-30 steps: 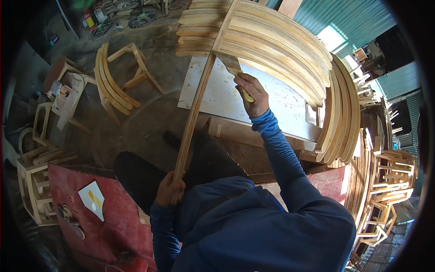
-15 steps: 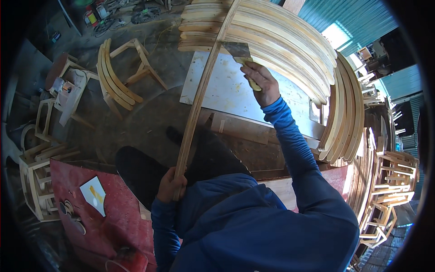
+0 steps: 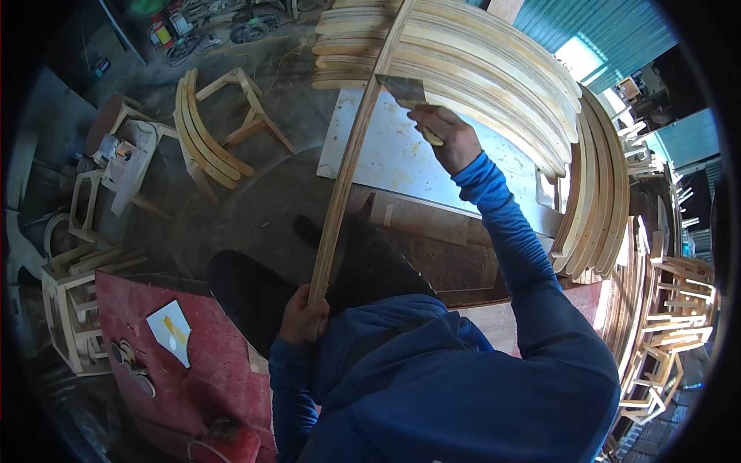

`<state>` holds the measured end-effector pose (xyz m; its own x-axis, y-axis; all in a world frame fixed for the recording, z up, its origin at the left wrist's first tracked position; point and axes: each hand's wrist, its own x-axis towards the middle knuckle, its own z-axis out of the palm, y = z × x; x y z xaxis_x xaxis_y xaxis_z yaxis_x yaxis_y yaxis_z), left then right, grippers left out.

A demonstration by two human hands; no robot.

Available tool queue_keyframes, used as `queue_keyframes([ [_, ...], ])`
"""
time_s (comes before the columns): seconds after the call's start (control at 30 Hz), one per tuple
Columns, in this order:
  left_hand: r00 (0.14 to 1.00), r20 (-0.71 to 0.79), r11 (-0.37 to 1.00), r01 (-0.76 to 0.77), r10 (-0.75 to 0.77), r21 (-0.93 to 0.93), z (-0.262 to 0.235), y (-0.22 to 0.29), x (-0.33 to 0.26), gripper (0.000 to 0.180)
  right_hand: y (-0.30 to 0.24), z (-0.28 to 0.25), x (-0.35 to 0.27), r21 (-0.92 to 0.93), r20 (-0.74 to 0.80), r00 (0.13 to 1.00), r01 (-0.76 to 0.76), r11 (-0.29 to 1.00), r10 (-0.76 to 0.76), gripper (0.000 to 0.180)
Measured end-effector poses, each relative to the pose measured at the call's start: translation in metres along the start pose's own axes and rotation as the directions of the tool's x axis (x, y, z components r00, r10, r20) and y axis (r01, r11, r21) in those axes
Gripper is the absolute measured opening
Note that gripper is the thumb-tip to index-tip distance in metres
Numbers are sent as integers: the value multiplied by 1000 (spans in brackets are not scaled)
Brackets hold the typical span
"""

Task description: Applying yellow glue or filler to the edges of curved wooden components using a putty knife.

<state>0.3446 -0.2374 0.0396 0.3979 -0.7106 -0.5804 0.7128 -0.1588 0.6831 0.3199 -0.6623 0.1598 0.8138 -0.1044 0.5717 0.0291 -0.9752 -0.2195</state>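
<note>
My left hand (image 3: 304, 315) is wrapped around the near end of a long, narrow wooden strip (image 3: 347, 170), close to my body. The strip slants up and away, past the top of the picture. My right hand (image 3: 448, 139) grips a putty knife (image 3: 404, 89) with a wide, dark blade and a yellowish handle, mostly covered by my fingers. One corner of the blade meets the strip's right edge, well above my left hand. Whether putty is on the blade, I cannot tell.
Curved wooden slats (image 3: 478, 69) are stacked beyond a pale, stained board (image 3: 432, 166); more curved pieces (image 3: 598, 185) stand at right. On the red surface (image 3: 208, 332) lies a white plate with a yellow smear (image 3: 170, 333). Chair frames (image 3: 247, 116) stand on the floor at left.
The whole view has shifted slightly, so things appear a little farther right. My right hand has turned, hiding more of the yellowish handle. The blade remains at the strip's edge.
</note>
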Motion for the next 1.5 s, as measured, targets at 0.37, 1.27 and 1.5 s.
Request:
queue_keyframes([
  [0.37,997,81,998,18,-13,-60,-4,3,0,47,-10,2,0,119,-186,983,11,993,12,29],
  [1.27,999,31,999,-32,32,6,6,5,-6,44,76,-30,70,780,154,733,-502,374,663,37],
  [1.5,999,28,1000,-30,30,7,3,2,-4,45,125,-26,100,648,242,729,-612,452,641,29],
])
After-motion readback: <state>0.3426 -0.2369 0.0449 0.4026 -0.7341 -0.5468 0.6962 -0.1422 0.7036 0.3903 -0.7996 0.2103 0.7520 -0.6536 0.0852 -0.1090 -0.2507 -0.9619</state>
